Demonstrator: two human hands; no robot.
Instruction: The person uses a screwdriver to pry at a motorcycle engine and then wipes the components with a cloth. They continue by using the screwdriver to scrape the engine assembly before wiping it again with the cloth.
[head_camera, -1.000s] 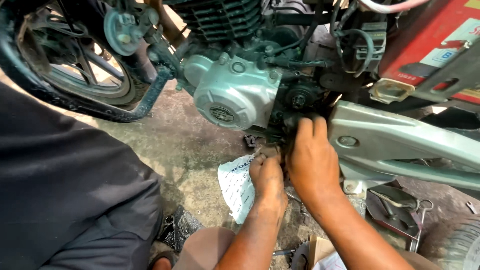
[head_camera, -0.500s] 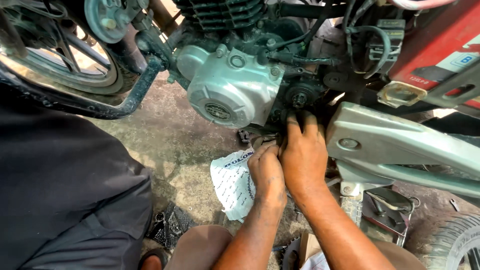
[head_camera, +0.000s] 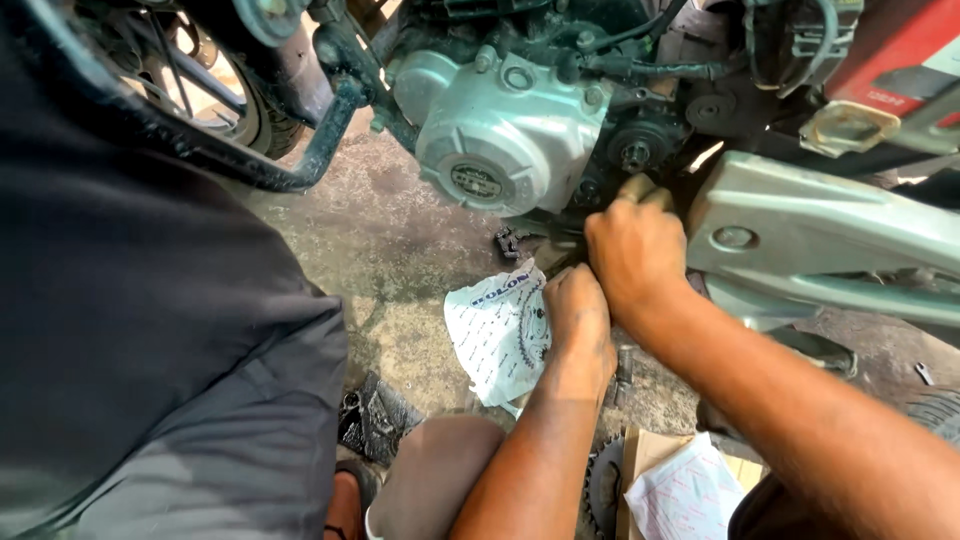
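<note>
Printed white paper sheet (head_camera: 497, 330) on concrete floor (head_camera: 390, 250); toothed sprocket (head_camera: 603, 487) beside cardboard box (head_camera: 650, 455); spoked wheel (head_camera: 190, 75) upper left.

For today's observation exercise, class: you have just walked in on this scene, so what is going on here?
A person crouches beside a motorcycle, both bare hands low at its engine. The right hand presses its fingers into the dark gap beside the silver engine cover, just below a small sprocket. The left hand sits right under it, apparently gripping something hidden. A white printed wrapper lies on the concrete floor, and another person's grey-clothed leg fills the left.
</note>
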